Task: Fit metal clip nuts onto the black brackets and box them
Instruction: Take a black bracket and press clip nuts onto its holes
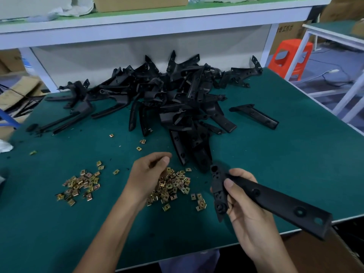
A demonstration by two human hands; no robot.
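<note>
Green bench [285, 164], bracket heap [177, 99] behind.
The right hand [248, 211] wraps its fingers round one bracket [275, 200], long arm running lower-right; the left hand [145, 174] curls over clip nuts [175, 186], pinch unclear.

A factory assembly workshop. A green-matted workbench [275, 154] carries a heap of black brackets [167, 99] toward its far edge and loose brass-coloured clip nuts [173, 186] near its front edge. A cardboard box [137, 3] sits on the shelf [177, 22] above. An orange plastic stool [289, 56] stands beyond the far right corner.
</note>
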